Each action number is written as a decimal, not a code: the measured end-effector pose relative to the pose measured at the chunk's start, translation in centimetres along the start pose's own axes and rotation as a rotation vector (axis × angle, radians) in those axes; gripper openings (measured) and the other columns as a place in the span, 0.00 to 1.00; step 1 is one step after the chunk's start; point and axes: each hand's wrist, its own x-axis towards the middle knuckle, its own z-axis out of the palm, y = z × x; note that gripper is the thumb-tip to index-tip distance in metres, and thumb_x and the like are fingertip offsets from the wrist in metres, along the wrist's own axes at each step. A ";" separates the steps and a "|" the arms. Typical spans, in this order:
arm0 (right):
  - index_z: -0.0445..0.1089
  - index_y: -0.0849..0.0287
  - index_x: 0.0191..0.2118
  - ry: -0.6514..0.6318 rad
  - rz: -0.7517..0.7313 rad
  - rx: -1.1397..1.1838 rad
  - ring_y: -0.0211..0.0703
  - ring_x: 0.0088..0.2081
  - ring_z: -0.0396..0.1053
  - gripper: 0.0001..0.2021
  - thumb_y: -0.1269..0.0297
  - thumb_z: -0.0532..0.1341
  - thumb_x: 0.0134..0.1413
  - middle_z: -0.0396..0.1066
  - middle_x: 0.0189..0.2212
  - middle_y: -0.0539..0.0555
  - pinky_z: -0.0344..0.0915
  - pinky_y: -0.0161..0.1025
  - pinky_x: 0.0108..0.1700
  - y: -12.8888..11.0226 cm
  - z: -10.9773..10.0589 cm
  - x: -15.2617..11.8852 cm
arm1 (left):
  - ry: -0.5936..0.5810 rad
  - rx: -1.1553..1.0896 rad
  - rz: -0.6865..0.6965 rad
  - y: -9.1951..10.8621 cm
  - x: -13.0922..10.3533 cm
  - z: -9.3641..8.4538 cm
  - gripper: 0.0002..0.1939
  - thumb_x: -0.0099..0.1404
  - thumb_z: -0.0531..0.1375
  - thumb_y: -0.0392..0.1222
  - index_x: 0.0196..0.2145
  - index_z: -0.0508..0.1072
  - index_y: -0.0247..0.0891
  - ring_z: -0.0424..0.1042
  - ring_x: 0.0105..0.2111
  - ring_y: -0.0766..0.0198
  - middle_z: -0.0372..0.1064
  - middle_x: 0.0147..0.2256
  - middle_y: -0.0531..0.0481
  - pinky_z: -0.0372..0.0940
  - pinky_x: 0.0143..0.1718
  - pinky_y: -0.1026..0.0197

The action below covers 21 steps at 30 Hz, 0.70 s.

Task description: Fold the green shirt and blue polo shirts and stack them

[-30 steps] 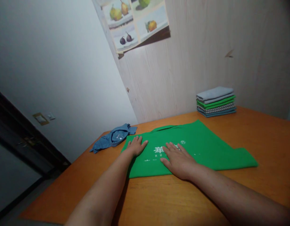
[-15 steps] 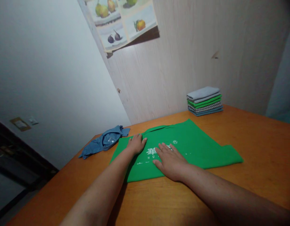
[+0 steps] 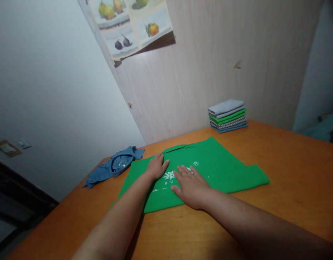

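Observation:
A green shirt (image 3: 226,166) with white printing lies spread on the orange-brown table (image 3: 171,234). On its left part, near the collar, my left hand (image 3: 157,167) rests with the fingers apart. My right hand (image 3: 192,187) lies flat over the middle of the print, its thumb spread to the left and part of the lettering covered. Neither hand grips anything. My left forearm hides some of the shirt's left side.
A crumpled blue garment (image 3: 112,166) lies at the table's left back edge. At the back right stands a stack of folded clothes (image 3: 228,116), grey, green, checked and blue. A fruit poster (image 3: 136,32) hangs on the wall behind.
The view has shifted slightly, so the wall and stack appear further left. My left hand sits a little further right on the shirt; both hands are still flat on it.

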 end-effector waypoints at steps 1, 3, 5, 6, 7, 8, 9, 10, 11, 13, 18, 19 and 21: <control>0.51 0.66 0.71 0.000 -0.002 0.001 0.57 0.72 0.37 0.37 0.45 0.43 0.67 0.42 0.71 0.65 0.32 0.59 0.70 0.0 0.0 0.0 | -0.007 -0.001 -0.013 -0.2 0.1 0.1 0.39 0.72 0.37 0.64 0.68 0.53 0.34 0.42 0.71 0.51 0.44 0.71 0.38 0.42 0.68 0.46; 0.51 0.67 0.71 0.007 -0.001 0.004 0.57 0.72 0.37 0.37 0.45 0.43 0.67 0.42 0.71 0.66 0.32 0.59 0.70 0.0 0.0 0.0 | -0.033 -0.005 -0.022 -0.6 0.2 0.3 0.40 0.71 0.39 0.66 0.68 0.54 0.35 0.44 0.70 0.50 0.45 0.70 0.38 0.44 0.67 0.44; 0.51 0.66 0.71 0.011 -0.001 0.008 0.57 0.72 0.37 0.36 0.45 0.43 0.67 0.43 0.71 0.66 0.32 0.59 0.70 0.0 0.0 0.0 | -0.043 -0.005 -0.022 -1.0 0.3 0.4 0.39 0.71 0.39 0.66 0.67 0.55 0.38 0.45 0.70 0.53 0.46 0.70 0.40 0.45 0.67 0.48; 0.52 0.66 0.71 0.010 -0.001 0.011 0.58 0.72 0.38 0.36 0.45 0.43 0.67 0.43 0.71 0.65 0.32 0.59 0.70 0.0 -0.1 -0.1 | -0.043 -0.002 -0.029 -1.4 0.2 0.5 0.38 0.71 0.38 0.66 0.67 0.56 0.38 0.46 0.70 0.55 0.46 0.70 0.41 0.45 0.67 0.51; 0.52 0.66 0.71 0.007 -0.001 0.014 0.58 0.72 0.38 0.36 0.45 0.43 0.67 0.43 0.71 0.65 0.32 0.60 0.70 0.0 -0.1 -0.1 | -0.041 0.004 -0.042 -1.8 0.1 0.5 0.38 0.71 0.37 0.66 0.67 0.55 0.38 0.46 0.70 0.55 0.47 0.70 0.40 0.46 0.67 0.51; 0.52 0.66 0.71 0.002 -0.001 0.016 0.58 0.72 0.38 0.36 0.45 0.43 0.67 0.43 0.71 0.65 0.32 0.60 0.70 0.0 -0.1 -0.1 | -0.040 0.011 -0.060 -2.3 0.0 0.5 0.39 0.71 0.36 0.66 0.67 0.55 0.37 0.45 0.70 0.54 0.46 0.70 0.39 0.46 0.67 0.50; 0.52 0.66 0.71 -0.001 -0.001 0.017 0.58 0.72 0.37 0.36 0.45 0.43 0.67 0.42 0.71 0.65 0.32 0.60 0.70 0.0 -0.1 -0.1 | -0.041 0.020 -0.079 -2.9 -0.2 0.6 0.40 0.71 0.36 0.67 0.68 0.54 0.36 0.44 0.70 0.52 0.45 0.70 0.38 0.46 0.67 0.47; 0.51 0.66 0.71 -0.003 0.000 0.018 0.58 0.72 0.37 0.36 0.45 0.43 0.67 0.42 0.71 0.65 0.31 0.60 0.70 0.0 -0.1 -0.1 | -0.045 0.027 -0.098 -3.6 -0.4 0.6 0.41 0.70 0.36 0.68 0.68 0.53 0.36 0.43 0.70 0.50 0.44 0.71 0.37 0.45 0.67 0.45; 0.51 0.66 0.71 -0.004 0.002 0.019 0.58 0.72 0.37 0.36 0.45 0.43 0.67 0.42 0.71 0.65 0.31 0.60 0.70 0.0 0.0 -0.1 | -0.050 0.034 -0.114 -4.4 -0.6 0.7 0.42 0.70 0.36 0.68 0.69 0.52 0.36 0.42 0.71 0.49 0.43 0.71 0.37 0.44 0.67 0.43; 0.51 0.66 0.71 -0.003 0.005 0.021 0.57 0.72 0.36 0.37 0.45 0.43 0.67 0.41 0.71 0.65 0.31 0.59 0.70 0.0 0.0 0.0 | -0.058 0.043 -0.142 -6.2 -0.7 0.7 0.43 0.69 0.36 0.69 0.69 0.51 0.37 0.40 0.71 0.49 0.41 0.71 0.37 0.42 0.67 0.41; 0.51 0.65 0.71 -0.006 0.012 0.022 0.57 0.72 0.36 0.36 0.45 0.43 0.67 0.41 0.71 0.64 0.31 0.59 0.70 -0.1 0.0 -0.1 | -0.053 0.064 -0.249 -9.9 -0.4 0.7 0.43 0.68 0.37 0.70 0.69 0.53 0.37 0.41 0.71 0.47 0.41 0.71 0.37 0.45 0.66 0.42; 0.51 0.65 0.71 -0.007 0.013 0.022 0.57 0.72 0.36 0.36 0.45 0.43 0.67 0.41 0.71 0.64 0.31 0.59 0.70 -0.1 -0.1 -0.1 | -0.046 0.070 -0.274 -10.4 -0.3 0.7 0.43 0.69 0.37 0.69 0.69 0.53 0.36 0.42 0.70 0.45 0.42 0.71 0.36 0.47 0.65 0.42; 0.51 0.65 0.71 -0.008 0.012 0.024 0.57 0.72 0.36 0.36 0.46 0.43 0.67 0.41 0.71 0.64 0.31 0.59 0.70 -0.2 -0.2 -0.2 | -0.023 0.086 -0.313 -11.0 -0.4 0.5 0.43 0.69 0.36 0.68 0.68 0.55 0.35 0.46 0.69 0.44 0.45 0.70 0.35 0.49 0.64 0.42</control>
